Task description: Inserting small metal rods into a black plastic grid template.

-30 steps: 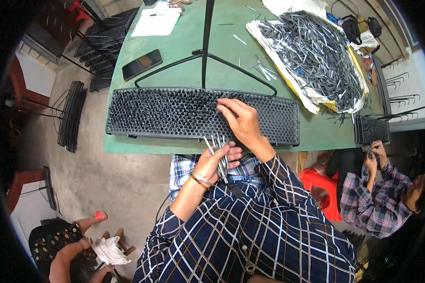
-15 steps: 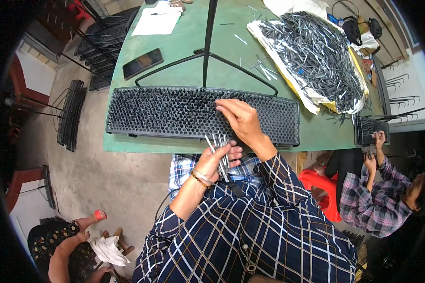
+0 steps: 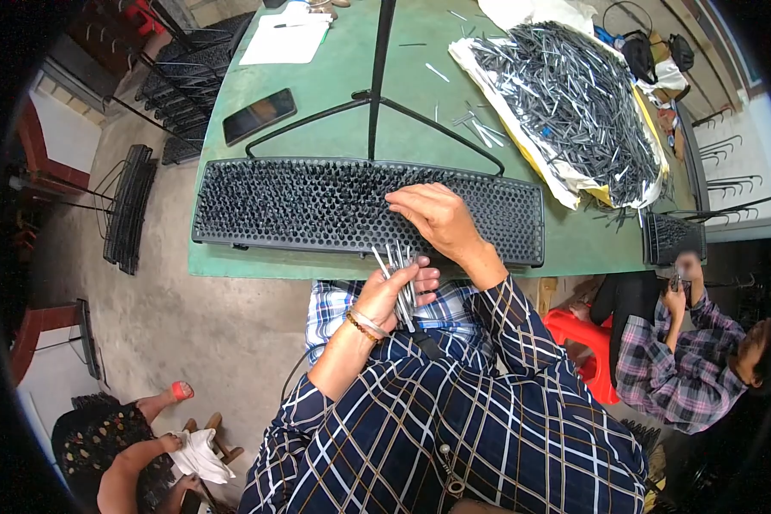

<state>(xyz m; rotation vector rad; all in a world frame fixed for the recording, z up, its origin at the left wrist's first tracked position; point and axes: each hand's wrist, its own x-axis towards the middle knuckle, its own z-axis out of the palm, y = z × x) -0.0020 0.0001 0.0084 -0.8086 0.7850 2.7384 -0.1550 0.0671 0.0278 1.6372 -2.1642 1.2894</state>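
Observation:
A long black perforated rack [image 3: 488, 214] lies across the table near its front edge. Dark pieces stand upright in its holes over the left and middle parts; the right part shows bare holes. My left hand [image 3: 391, 291], just off the table edge, grips a bunch of thin grey and black rods [image 3: 400, 265]. My right hand [image 3: 437, 218] reaches over the middle of the rack, fingertips pressed together at the border of the filled holes. Whatever sits between those fingertips is too small or hidden to name.
On the green table [image 3: 317, 141] are a phone [image 3: 259, 116], a white paper [image 3: 284, 41] and a pile of rods [image 3: 574, 103] on a sack. A black metal frame [image 3: 373, 94] rises behind the rack. A co-worker [image 3: 685, 351] sits at right; another person [image 3: 116, 454] is at lower left.
My right hand has shifted slightly left over the rack. My left hand keeps its place with the rods. The co-worker's hand at right has moved slightly down.

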